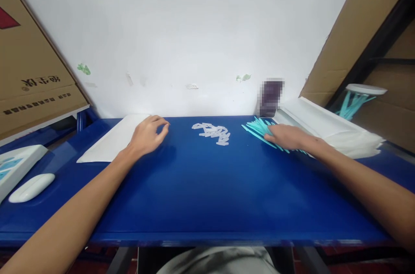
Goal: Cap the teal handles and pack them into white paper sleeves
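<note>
From my remote seat I have the right hand [285, 136] on the teal sticks [257, 128], most slanting far-left to near-right; gripping or merely touching, I cannot tell. Left hand [149, 135] well apart, thumb and finger parted, clear pieces [212, 131] between hands. Far right: white-topped container [366, 89], similar teal strips [352, 104] inside.

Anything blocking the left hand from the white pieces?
Nothing visible: only table shows between the left hand and the white pieces. The teal sticks lie on the pieces' far side, at the right hand.
</note>
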The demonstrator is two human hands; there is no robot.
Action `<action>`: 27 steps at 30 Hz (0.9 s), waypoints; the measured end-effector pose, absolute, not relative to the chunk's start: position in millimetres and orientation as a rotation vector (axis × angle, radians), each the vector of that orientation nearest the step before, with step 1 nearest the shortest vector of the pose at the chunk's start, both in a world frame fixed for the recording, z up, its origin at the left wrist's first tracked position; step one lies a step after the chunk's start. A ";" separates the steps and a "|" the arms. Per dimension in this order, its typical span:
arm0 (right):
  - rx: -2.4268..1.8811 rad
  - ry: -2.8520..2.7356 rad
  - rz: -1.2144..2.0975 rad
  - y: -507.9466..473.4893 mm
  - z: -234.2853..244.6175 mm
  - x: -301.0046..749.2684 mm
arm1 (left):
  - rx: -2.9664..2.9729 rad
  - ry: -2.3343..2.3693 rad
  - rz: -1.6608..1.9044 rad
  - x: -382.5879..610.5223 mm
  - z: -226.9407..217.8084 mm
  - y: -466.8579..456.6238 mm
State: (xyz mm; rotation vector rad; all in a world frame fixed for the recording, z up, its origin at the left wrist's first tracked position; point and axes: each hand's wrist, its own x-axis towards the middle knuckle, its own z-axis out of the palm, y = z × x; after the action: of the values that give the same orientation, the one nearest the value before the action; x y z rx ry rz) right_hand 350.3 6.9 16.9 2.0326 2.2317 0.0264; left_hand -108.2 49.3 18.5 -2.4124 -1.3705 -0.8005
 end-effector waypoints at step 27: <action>1.400 3.022 -0.109 -65.4 18.4 247.0 | -3.223 -0.983 -0.619 -41.4 13.1 -5.9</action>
State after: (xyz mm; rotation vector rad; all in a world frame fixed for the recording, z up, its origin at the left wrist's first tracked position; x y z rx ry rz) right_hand 247.0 -65.4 18.4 1.4000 3.0222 -0.1094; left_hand -41.4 -5.9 13.1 -3.2233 -0.9834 -0.6194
